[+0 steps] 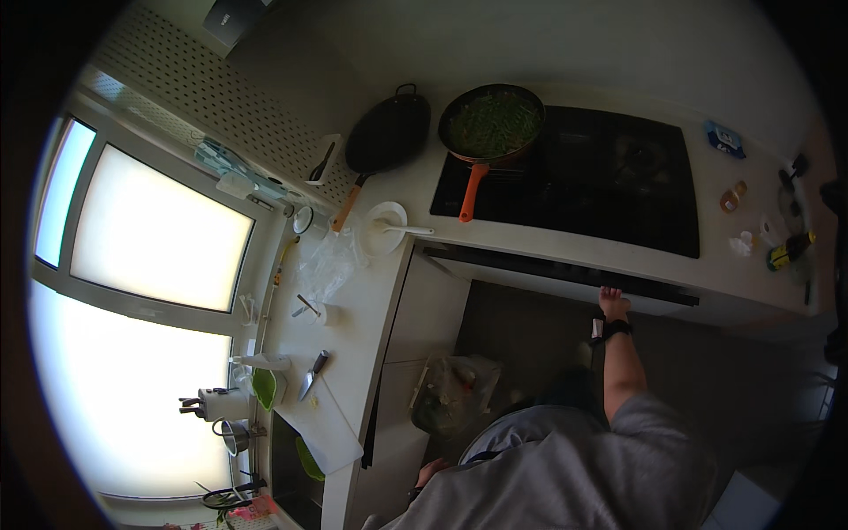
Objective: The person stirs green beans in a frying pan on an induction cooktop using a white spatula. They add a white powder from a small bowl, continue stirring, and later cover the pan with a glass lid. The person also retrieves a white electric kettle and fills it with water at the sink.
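Observation:
My right hand [613, 303], with a dark band at the wrist, has its fingers at the upper edge of the white drawer front [530, 281] below the cooktop, by a dark strip; whether it grips is unclear. Low by the cabinets is my left hand [432, 472], partly hidden by my sleeve. A frying pan [493, 126] of chopped green vegetables, its orange handle pointing towards me, sits on the left of the black cooktop [596, 179]. Beside it a dark flat pan [389, 132] leans against the wall. A white spoon lies across a white plate [385, 242].
On the left counter are a kitchen knife [315, 374], a white cutting board [321, 424], a cup [323, 314] and plastic wrap [328, 265]. A lined waste bin [456, 394] stands by the cabinets. Bottles [790, 252] and a blue packet [725, 139] sit right of the cooktop.

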The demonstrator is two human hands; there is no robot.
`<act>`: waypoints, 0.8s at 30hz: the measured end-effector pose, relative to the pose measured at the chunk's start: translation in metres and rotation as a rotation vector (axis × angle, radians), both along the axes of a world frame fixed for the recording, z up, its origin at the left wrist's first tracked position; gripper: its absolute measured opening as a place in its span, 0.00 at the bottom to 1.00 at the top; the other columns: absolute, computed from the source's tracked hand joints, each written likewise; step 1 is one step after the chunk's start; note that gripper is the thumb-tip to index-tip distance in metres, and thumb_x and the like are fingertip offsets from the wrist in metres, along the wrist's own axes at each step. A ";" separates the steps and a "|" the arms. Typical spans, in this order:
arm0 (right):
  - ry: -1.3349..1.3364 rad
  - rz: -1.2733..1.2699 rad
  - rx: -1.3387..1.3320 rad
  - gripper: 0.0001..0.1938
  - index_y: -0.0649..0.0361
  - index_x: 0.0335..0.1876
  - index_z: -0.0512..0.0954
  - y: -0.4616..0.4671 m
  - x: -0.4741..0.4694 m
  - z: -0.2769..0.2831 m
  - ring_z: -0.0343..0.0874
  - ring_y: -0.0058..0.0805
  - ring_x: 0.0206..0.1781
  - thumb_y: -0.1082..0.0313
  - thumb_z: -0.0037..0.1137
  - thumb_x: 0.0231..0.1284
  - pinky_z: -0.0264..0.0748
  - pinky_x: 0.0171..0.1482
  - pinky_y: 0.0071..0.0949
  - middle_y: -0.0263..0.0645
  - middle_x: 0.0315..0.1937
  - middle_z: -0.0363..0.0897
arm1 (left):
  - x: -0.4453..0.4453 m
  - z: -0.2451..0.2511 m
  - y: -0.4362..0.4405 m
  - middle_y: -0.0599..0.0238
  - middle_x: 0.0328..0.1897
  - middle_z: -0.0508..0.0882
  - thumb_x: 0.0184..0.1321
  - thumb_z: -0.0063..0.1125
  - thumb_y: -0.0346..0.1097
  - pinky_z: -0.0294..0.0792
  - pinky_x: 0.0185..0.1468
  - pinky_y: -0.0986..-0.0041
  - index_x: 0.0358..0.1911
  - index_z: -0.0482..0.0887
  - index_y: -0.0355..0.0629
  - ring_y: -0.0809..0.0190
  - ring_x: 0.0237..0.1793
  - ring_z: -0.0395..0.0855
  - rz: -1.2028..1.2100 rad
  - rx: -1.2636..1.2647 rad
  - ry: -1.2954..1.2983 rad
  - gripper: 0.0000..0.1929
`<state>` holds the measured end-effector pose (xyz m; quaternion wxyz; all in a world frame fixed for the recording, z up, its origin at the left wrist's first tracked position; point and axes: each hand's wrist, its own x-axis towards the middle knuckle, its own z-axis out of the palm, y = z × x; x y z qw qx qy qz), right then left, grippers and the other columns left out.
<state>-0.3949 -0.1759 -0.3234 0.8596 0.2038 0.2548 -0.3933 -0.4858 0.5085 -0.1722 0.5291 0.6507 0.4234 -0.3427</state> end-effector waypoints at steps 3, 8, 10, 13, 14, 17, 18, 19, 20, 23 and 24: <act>0.423 0.058 0.214 0.16 0.57 0.20 0.65 0.021 -0.020 0.023 0.65 0.34 0.26 0.60 0.33 0.61 0.71 0.48 0.38 0.34 0.18 0.63 | -0.012 -0.017 0.019 0.60 0.38 0.83 0.63 0.52 0.32 0.75 0.41 0.70 0.51 0.77 0.37 0.60 0.36 0.81 0.017 0.001 0.067 0.15; 0.731 0.299 0.147 0.30 0.59 0.64 0.59 0.054 -0.050 0.107 0.56 0.50 0.65 0.45 0.40 0.65 0.58 0.65 0.57 0.48 0.63 0.55 | 0.001 -0.036 0.032 0.62 0.36 0.83 0.62 0.53 0.33 0.74 0.37 0.73 0.49 0.78 0.37 0.63 0.34 0.80 -0.025 -0.079 0.084 0.14; 0.620 0.450 0.007 0.47 0.55 0.75 0.37 0.063 -0.069 0.142 0.30 0.54 0.75 0.41 0.48 0.58 0.47 0.66 0.67 0.46 0.75 0.22 | 0.030 -0.031 0.023 0.63 0.35 0.83 0.62 0.54 0.34 0.73 0.36 0.74 0.49 0.78 0.37 0.64 0.33 0.80 -0.058 -0.112 0.055 0.14; 0.678 0.552 0.255 0.50 0.58 0.74 0.40 0.072 -0.079 0.170 0.30 0.58 0.74 0.38 0.49 0.52 0.43 0.67 0.67 0.51 0.75 0.26 | 0.117 -0.004 -0.024 0.64 0.34 0.83 0.61 0.55 0.35 0.72 0.34 0.76 0.48 0.79 0.37 0.67 0.32 0.79 -0.235 -0.092 -0.201 0.13; 0.621 0.637 0.178 0.50 0.59 0.74 0.41 0.076 -0.085 0.173 0.30 0.60 0.74 0.37 0.49 0.51 0.39 0.67 0.67 0.52 0.74 0.28 | 0.157 0.012 -0.052 0.66 0.36 0.83 0.62 0.57 0.36 0.72 0.34 0.78 0.49 0.78 0.36 0.70 0.32 0.79 -0.447 -0.060 -0.418 0.15; 0.552 0.684 0.093 0.51 0.60 0.73 0.42 0.086 -0.098 0.168 0.28 0.62 0.74 0.36 0.49 0.48 0.34 0.67 0.68 0.55 0.74 0.29 | 0.266 0.075 -0.167 0.63 0.49 0.80 0.63 0.56 0.31 0.71 0.49 0.77 0.56 0.72 0.35 0.70 0.48 0.77 -0.677 -0.329 -0.914 0.19; 0.559 0.663 0.113 0.51 0.60 0.73 0.39 0.089 -0.102 0.163 0.27 0.61 0.74 0.37 0.49 0.49 0.35 0.67 0.69 0.56 0.74 0.27 | 0.295 0.099 -0.210 0.61 0.53 0.77 0.61 0.58 0.31 0.71 0.51 0.74 0.58 0.70 0.37 0.68 0.50 0.76 -0.792 -0.342 -1.066 0.22; 0.503 0.774 0.081 0.52 0.60 0.73 0.37 0.091 -0.107 0.161 0.26 0.60 0.75 0.38 0.50 0.50 0.35 0.67 0.69 0.56 0.73 0.24 | 0.315 0.123 -0.254 0.59 0.57 0.75 0.60 0.59 0.33 0.69 0.55 0.72 0.60 0.68 0.39 0.65 0.51 0.76 -0.830 -0.348 -1.155 0.25; 0.534 0.823 0.144 0.55 0.59 0.73 0.30 0.092 -0.111 0.158 0.23 0.59 0.75 0.39 0.52 0.50 0.38 0.68 0.66 0.58 0.73 0.18 | 0.337 0.144 -0.297 0.56 0.56 0.75 0.60 0.61 0.37 0.69 0.56 0.68 0.62 0.66 0.41 0.59 0.52 0.76 -0.926 -0.231 -1.275 0.28; 0.531 1.234 0.165 0.51 0.62 0.73 0.30 0.085 -0.125 0.163 0.46 0.59 0.73 0.43 0.49 0.58 0.49 0.68 0.58 0.65 0.72 0.39 | 0.379 0.180 -0.408 0.47 0.56 0.75 0.60 0.60 0.47 0.71 0.54 0.58 0.64 0.60 0.36 0.47 0.56 0.75 -1.072 0.201 -1.482 0.35; 0.401 1.366 0.171 0.43 0.64 0.72 0.40 0.080 -0.132 0.169 0.57 0.57 0.68 0.44 0.46 0.62 0.56 0.67 0.54 0.64 0.65 0.54 | 0.390 0.183 -0.430 0.46 0.52 0.77 0.59 0.60 0.49 0.72 0.53 0.57 0.62 0.61 0.33 0.47 0.53 0.77 -1.029 0.214 -1.448 0.35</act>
